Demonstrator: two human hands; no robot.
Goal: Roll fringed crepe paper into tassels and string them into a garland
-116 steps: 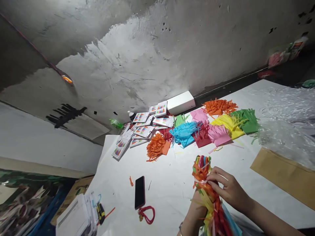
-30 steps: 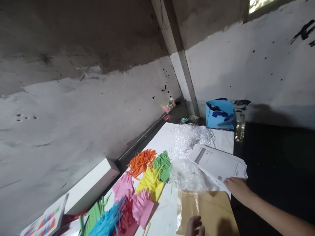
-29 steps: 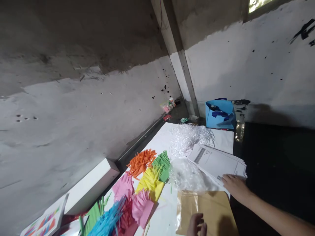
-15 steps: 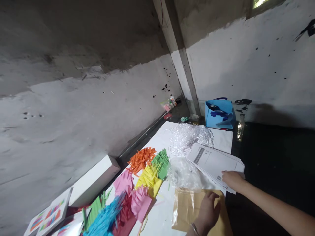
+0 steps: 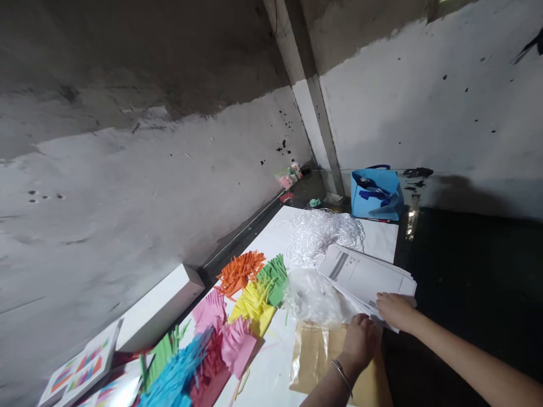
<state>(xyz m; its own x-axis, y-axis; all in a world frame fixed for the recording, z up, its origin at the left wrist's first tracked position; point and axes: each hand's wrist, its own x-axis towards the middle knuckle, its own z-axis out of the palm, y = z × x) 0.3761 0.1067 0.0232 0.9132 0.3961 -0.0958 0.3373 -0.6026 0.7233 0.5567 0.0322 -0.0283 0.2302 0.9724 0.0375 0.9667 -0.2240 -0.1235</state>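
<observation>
A stack of printed white papers lies toward the right side of the white board. My right hand rests on its near right part, fingers pressed on the sheets. My left hand, with a bracelet at the wrist, is at the stack's near edge, its fingers curled; whether they pinch a sheet is hidden. Beneath that hand is a brown envelope with a shiny plastic surface. Crumpled clear plastic sits left of the papers, and a heap of shiny white strands lies behind them.
Fringed paper in orange, green, yellow, pink and blue covers the left. A blue bag stands at the back. A long white box lies along the wall.
My left hand has moved up from the envelope to the near edge of the papers. My right hand stays on the stack. The view has shifted slightly.
</observation>
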